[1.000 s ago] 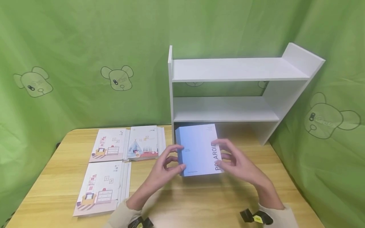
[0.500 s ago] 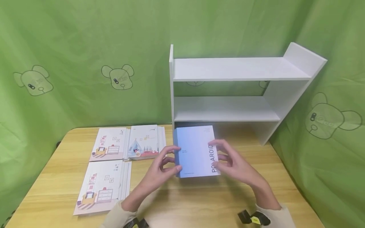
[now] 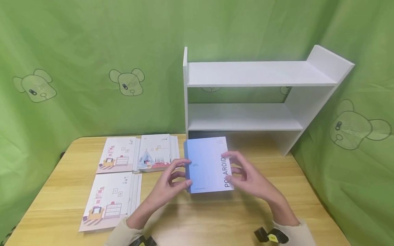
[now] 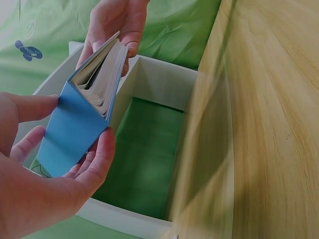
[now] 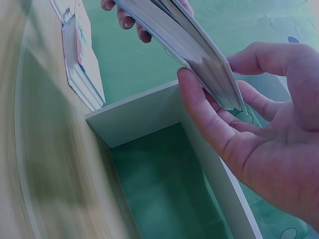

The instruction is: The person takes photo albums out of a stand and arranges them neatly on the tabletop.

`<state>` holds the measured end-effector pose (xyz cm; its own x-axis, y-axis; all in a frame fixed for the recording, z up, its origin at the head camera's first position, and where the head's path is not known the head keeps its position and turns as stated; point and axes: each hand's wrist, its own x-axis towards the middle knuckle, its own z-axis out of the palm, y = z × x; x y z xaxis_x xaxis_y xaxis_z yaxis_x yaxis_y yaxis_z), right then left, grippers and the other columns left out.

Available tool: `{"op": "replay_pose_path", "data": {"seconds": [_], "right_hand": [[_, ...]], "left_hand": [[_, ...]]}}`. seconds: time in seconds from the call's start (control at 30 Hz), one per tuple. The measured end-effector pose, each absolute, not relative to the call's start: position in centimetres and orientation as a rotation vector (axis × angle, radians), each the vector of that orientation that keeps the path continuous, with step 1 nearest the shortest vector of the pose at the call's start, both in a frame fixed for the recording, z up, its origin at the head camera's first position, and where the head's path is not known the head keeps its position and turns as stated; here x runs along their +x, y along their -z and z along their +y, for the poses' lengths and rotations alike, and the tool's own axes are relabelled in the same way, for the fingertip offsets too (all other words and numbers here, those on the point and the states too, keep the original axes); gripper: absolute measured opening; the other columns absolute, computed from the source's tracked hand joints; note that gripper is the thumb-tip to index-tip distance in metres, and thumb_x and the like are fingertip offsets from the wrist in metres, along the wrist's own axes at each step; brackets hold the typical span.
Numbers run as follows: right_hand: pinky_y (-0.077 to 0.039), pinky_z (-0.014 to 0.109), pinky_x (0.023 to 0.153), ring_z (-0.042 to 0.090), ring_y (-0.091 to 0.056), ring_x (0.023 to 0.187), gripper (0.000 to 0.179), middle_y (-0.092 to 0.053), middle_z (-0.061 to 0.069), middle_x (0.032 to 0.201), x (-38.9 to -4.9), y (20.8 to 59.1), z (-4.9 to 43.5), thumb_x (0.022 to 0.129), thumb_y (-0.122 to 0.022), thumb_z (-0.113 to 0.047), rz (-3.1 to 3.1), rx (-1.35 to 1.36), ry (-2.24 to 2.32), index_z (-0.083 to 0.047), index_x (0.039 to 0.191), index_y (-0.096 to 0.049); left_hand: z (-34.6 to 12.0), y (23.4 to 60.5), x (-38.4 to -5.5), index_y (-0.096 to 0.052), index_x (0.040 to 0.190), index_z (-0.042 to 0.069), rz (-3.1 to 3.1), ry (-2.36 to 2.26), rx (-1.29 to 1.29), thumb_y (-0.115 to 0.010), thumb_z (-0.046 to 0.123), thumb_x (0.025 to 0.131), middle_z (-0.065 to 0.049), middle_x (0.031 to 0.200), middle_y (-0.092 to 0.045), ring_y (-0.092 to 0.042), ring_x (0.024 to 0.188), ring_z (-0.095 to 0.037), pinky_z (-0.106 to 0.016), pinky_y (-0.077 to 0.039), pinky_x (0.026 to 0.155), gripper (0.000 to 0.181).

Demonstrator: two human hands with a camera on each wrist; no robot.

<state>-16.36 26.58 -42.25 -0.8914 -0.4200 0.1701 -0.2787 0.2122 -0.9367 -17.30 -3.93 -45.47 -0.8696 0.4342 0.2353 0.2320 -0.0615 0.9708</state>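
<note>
Both hands hold a hardcover book [image 3: 207,167] marked POLAROID, its cover fading from blue to white, in front of the white shelf unit. My left hand [image 3: 164,189] grips the blue spine side, thumb near the lower corner. On the opposite side, my right hand [image 3: 250,179] pinches the edge beside the printed title. In the left wrist view, the book [image 4: 75,129] shows its blue spine and slightly parted pages. The right wrist view shows the page edges of the book [image 5: 194,55] between thumb and fingers, raised over the tabletop. Its back cover is mostly hidden.
The white shelf unit [image 3: 244,118] stands at the back right, with two boards and side panels. Left on the wooden table [image 3: 209,218] lie stacks of illustrated books: a front stack [image 3: 106,201], a back-left stack [image 3: 118,155] and one with a tent picture [image 3: 155,152]. Green curtains surround the table.
Both hands have shifted the book a little left and slightly toward me, keeping their hold. The stacks and shelf unit stay in place.
</note>
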Motion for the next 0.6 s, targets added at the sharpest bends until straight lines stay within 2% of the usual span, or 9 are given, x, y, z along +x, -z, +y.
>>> {"op": "replay_pose_path", "data": {"seconds": [0.6], "right_hand": [[-0.062,0.039,0.089,0.054,-0.049,0.13,0.067,-0.034,0.017,0.157,-16.7,42.99,25.62,0.091,-0.073,0.001,2.305,-0.669,1.799,-0.019,0.147,-0.043]], "left_hand": [[-4.96,45.88,-17.51,-0.052,0.142,0.017,2.054,-2.046,0.753,-0.074,0.003,0.091,-0.012,0.144,-0.047,-0.06,0.111,-0.035,-0.041,-0.063,0.087,0.057]]}}
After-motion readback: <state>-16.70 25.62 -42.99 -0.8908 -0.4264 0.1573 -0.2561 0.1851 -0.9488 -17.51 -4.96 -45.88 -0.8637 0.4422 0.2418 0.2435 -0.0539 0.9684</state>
